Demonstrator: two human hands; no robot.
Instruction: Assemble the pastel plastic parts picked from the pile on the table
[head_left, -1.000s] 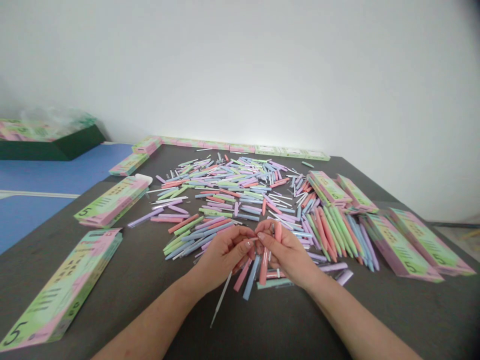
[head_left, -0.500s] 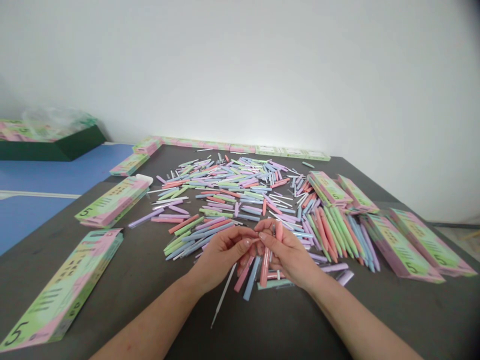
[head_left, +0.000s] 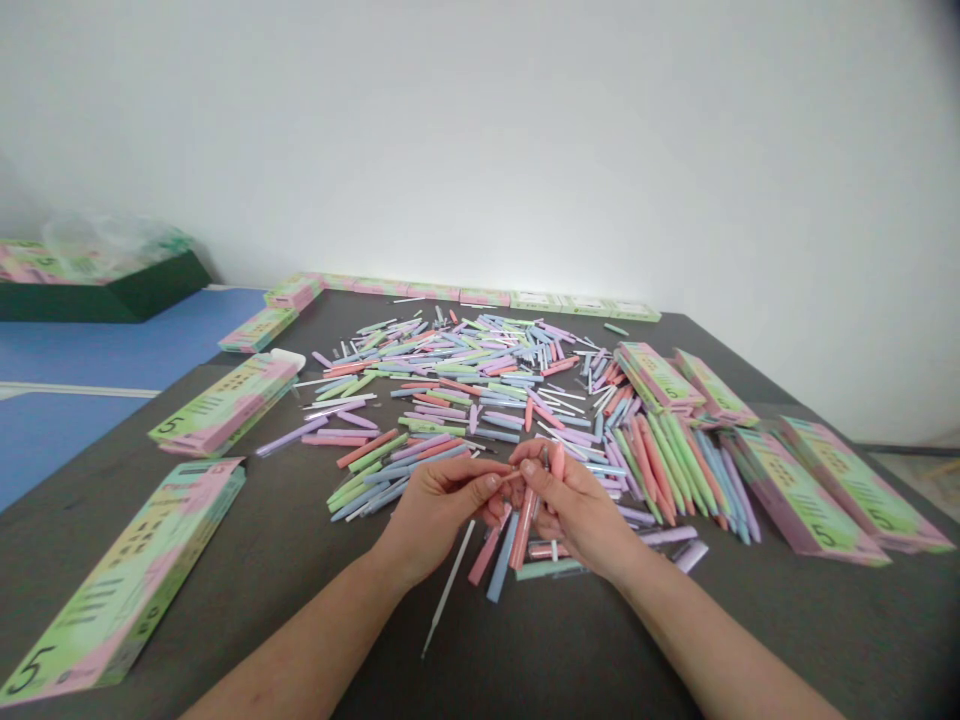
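My left hand (head_left: 431,505) and my right hand (head_left: 585,505) meet low in the middle, above the near edge of the pen parts. Between the left thumb and forefinger is a small coral piece, partly hidden by the fingertips. Fingers of my right hand wrap round a coral pen barrel (head_left: 524,530) that points down toward me; a coral end also shows above that thumb. Under the hands lie a blue pen barrel (head_left: 501,562) and a red one (head_left: 486,556). A thin white pen refill (head_left: 450,590) lies just below my left hand.
Loose pastel pen parts (head_left: 457,360) cover the dark table (head_left: 315,580). Sorted barrels (head_left: 679,460) lie in a row at right. Printed pen boxes stand at left (head_left: 127,570) and right (head_left: 814,495), with more along the back. A green tray (head_left: 112,300) sits far left.
The coral barrel in my right hand has tilted, its lower end swinging slightly left. Both hands stay nearly in place, fingertips still together.
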